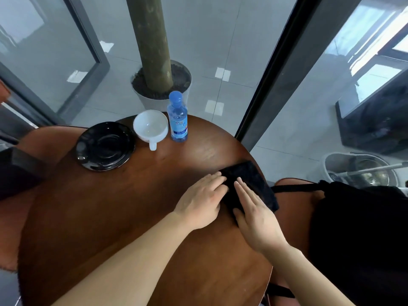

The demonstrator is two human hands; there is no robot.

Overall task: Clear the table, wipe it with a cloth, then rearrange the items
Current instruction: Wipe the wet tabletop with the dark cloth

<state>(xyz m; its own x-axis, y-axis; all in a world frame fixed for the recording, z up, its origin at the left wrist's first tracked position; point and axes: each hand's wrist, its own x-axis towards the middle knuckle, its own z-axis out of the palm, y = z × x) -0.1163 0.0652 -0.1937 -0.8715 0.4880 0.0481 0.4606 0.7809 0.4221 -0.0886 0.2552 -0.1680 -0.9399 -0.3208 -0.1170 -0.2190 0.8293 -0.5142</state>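
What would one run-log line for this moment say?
left hand: flat, touching cloth | right hand: flat on cloth | cloth: near table right edge | saucer, cup, bottle: on table, far side

You see everything through one head camera that looks steeply down and forward over the round bench, close above it, with the floor beyond.

Thick trunk being held upright in white planter, dark soil being kept inside rim. Grey tiled floor being lit in bright patches around planter. Dark-framed glass panel being seen left of planter, dark post right of planter. Far right of planter: grey bucket being crossed by metal handle; black bag being borne by brown seat.
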